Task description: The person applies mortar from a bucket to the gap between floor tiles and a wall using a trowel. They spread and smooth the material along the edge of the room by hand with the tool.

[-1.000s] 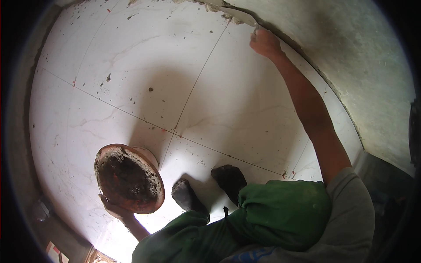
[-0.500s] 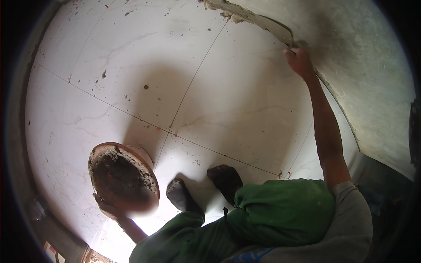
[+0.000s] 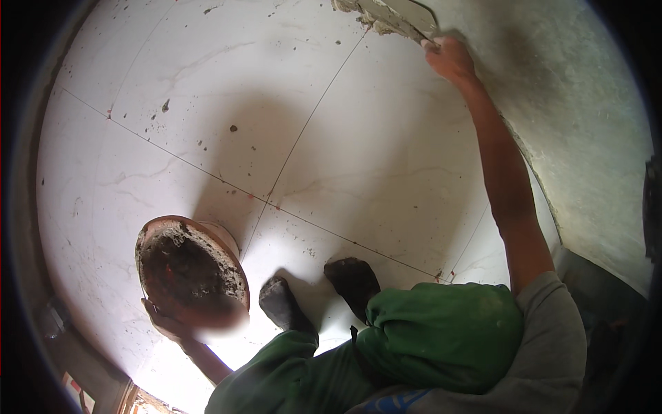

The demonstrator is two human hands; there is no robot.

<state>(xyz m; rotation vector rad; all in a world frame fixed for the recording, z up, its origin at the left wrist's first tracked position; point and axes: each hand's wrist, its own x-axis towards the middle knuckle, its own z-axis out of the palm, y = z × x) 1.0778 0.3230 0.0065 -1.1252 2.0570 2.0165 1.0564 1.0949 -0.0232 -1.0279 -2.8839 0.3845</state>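
Observation:
My right hand (image 3: 451,61) reaches far out along the foot of the wall, its fingers closed round the handle of a flat trowel (image 3: 416,15). The blade lies where wall and floor meet, with grey mortar (image 3: 380,21) along its edge. At the lower left, my left hand (image 3: 165,324) grips the rim of a reddish-brown bucket (image 3: 224,239). The bucket is tilted, with its mouth facing up toward me. Inside sits dark wet mortar (image 3: 189,265), and dried mortar crusts the inner wall. A bright blurred patch hides part of the lower rim.
White marbled floor tiles (image 3: 345,138) with thin dark joints spread around me, dotted with mortar crumbs (image 3: 233,128). A grey plastered wall (image 3: 579,117) rises at the right. My dark-socked feet (image 3: 352,281) stand on the tiles near the bucket. A doorway edge (image 3: 124,397) shows at the lower left.
My right hand and the trowel have slid farther away and leftward along the wall's foot. My left hand still holds the bucket, which has barely shifted.

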